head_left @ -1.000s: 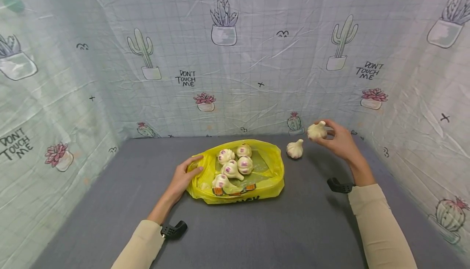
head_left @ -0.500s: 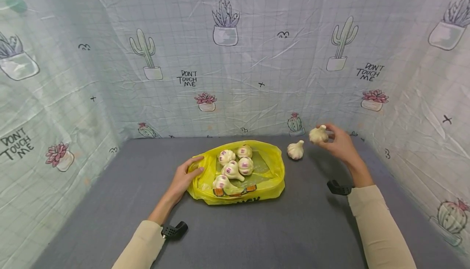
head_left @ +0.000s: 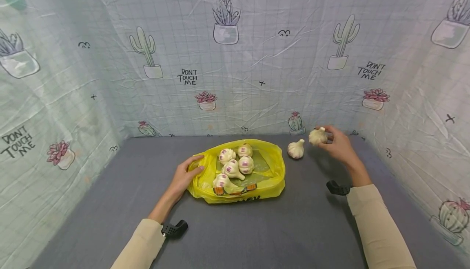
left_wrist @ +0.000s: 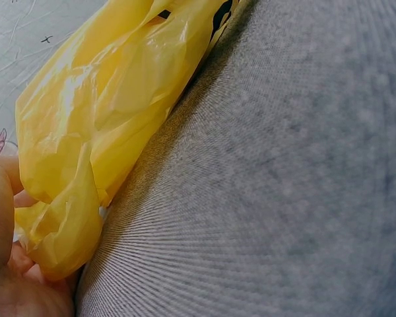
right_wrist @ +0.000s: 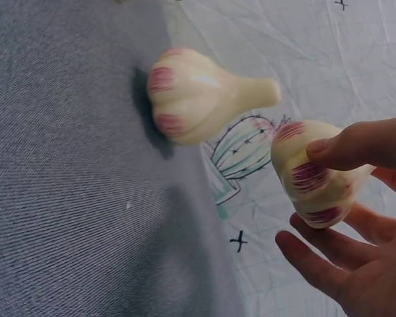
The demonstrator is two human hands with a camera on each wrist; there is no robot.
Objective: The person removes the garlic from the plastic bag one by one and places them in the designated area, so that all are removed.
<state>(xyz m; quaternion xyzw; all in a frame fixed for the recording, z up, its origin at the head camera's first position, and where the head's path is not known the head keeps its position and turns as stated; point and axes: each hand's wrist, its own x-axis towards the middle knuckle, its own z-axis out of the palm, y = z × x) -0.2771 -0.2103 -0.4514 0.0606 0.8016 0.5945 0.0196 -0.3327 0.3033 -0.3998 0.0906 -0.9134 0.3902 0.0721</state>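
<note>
In the head view, my left hand [head_left: 181, 179] holds the left end of a yellow plastic bag [head_left: 273, 186], which lies with its mouth open upward. The left wrist view shows thumb and fingers around a bunched corner of the bag [left_wrist: 66, 231]. Several pale garlic bulbs [head_left: 232, 168] with purple streaks lie inside. At the back right, my right hand [head_left: 339, 144] pinches another garlic bulb [right_wrist: 317, 175] between thumb and fingers, above the table. Beside it, one garlic bulb [head_left: 295, 149] stands on the table with its stem up, to the right of the bag.
A grey cloth-covered table [head_left: 235, 232] lies under everything. Behind it and at both sides hangs a pale curtain [head_left: 249, 69] printed with cacti and lettering. Dark devices [head_left: 174, 229] are strapped to both wrists.
My right hand has sunk slightly with the garlic bulb in its grip. The left hand, the bag and the standing bulb stay as they were.
</note>
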